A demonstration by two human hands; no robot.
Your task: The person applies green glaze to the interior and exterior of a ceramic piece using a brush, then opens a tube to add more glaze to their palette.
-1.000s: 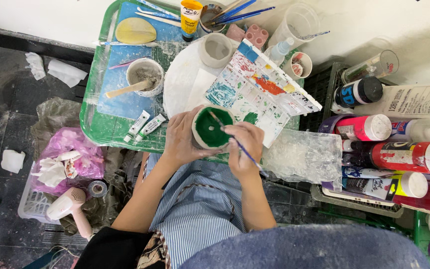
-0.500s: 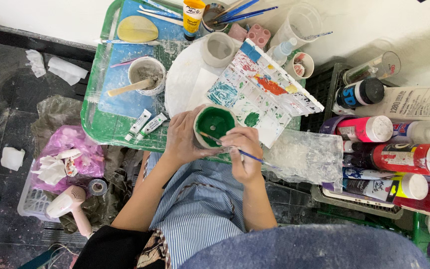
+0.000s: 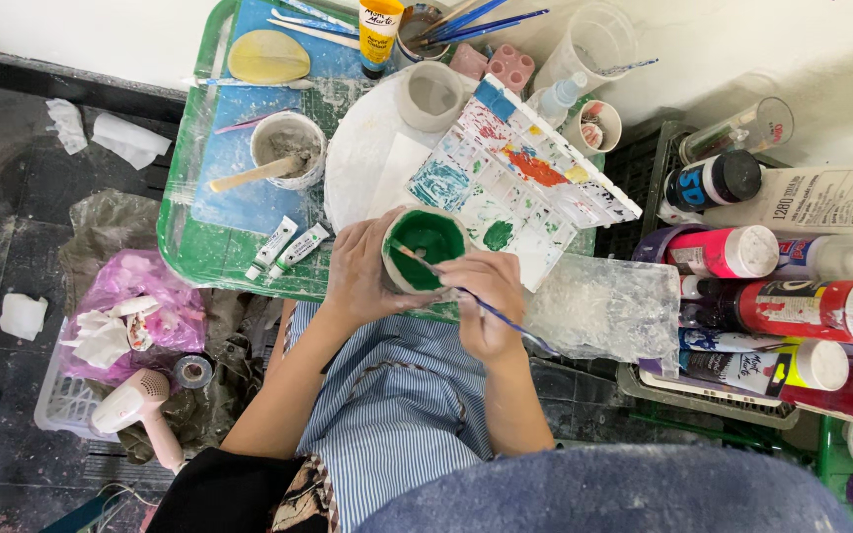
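The right hand (image 3: 486, 301) pinches a thin blue-handled paintbrush (image 3: 466, 296), fingers pressed together on the shaft, and the bristle end now dips over the near rim into the small green-painted cup (image 3: 425, 247). A second ago the brush lay lower, its tip outside the cup's rim; half a second ago it began to rise; now the tip is inside, laying green on the inner wall. So the work has passed from the outside edge to the interior, which already looks mostly coated. The left hand (image 3: 362, 276) wraps the cup's side, fingers curled round it, holding it tilted toward the painter just above the near edge of the green tray (image 3: 190, 207), over the striped apron (image 3: 387, 415). The cup has barely shifted between the frames.

Just beyond the cup lies the white paint palette (image 3: 525, 188), smeared with green, teal and orange. To the left, two small paint tubes (image 3: 286, 249) rest on the tray near a grey cup with a wooden stick (image 3: 283, 153). On the right stand squeeze bottles of paint (image 3: 733, 252).
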